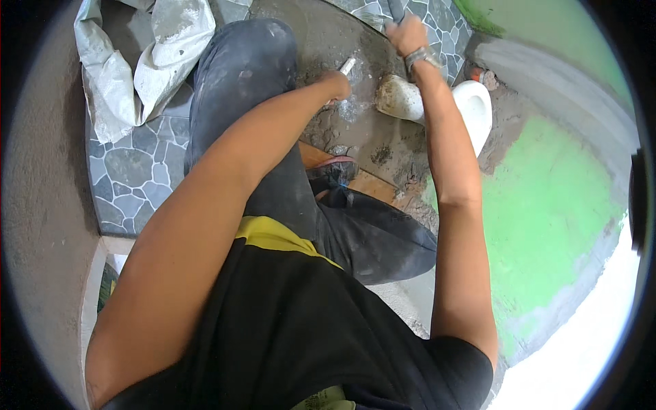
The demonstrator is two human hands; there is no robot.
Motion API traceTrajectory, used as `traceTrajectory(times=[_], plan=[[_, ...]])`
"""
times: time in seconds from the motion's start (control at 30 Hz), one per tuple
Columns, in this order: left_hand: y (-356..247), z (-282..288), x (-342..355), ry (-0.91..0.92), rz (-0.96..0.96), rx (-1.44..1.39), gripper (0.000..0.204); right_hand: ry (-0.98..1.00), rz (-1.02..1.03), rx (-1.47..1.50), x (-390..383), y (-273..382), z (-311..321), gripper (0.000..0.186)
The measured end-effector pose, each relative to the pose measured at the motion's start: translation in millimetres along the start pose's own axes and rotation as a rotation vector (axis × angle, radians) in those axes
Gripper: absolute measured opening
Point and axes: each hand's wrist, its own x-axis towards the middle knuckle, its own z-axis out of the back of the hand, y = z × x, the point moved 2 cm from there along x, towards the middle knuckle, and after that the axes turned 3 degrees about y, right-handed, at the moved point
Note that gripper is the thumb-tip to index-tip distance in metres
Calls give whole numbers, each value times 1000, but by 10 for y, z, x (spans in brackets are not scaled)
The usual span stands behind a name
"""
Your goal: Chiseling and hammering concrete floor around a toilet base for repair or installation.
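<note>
My left hand point(335, 86) is closed round a short, pale stick-like piece point(348, 66), whose end sticks out toward the wet grey cement floor point(372, 51). Further off to the right, my right hand point(408, 35) grips a dark grey handle point(395, 9); the tool's far end is cut off by the picture's upper edge. Under my right forearm lies a white, cement-smeared, rounded ceramic piece point(400, 98). A smooth white oval part point(475, 109) shows on the forearm's other side; whether the two join is hidden.
A white woven sack point(174, 51) lies crumpled at the far left on grey stone-pattern tiles point(130, 171). More such tiles point(441, 27) show at the far right. A green-painted, cement-edged wall point(553, 205) stands on the right. Wooden board point(374, 186) lies beside my legs.
</note>
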Motion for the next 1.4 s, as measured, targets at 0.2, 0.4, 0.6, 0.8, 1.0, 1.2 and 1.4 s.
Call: traceTrajectory(times=[0.2, 0.4, 0.6, 0.8, 1.0, 1.2, 1.4], plan=[[-169, -34, -208, -60, -34, 19, 32, 519, 239, -449, -182, -403, -286, 35], [-32, 90, -132, 64, 14, 149, 37, 23, 59, -21, 75, -48, 165, 36], [-175, -7, -120, -23, -91, -36, 33, 417, 103, -351, -110, -507, -352, 38], [45, 10, 12, -14, -24, 66, 29, 261, 157, -284, 58, -21, 87, 40], [-92, 11, 17, 15, -50, 123, 29, 196, 42, -208, -33, -415, -370, 40], [-34, 7, -197, -80, -78, -18, 28, 296, 233, -254, 30, -276, 88, 38], [-46, 93, -121, -25, -50, 89, 27, 21, -118, 1, -221, -297, -239, 35]])
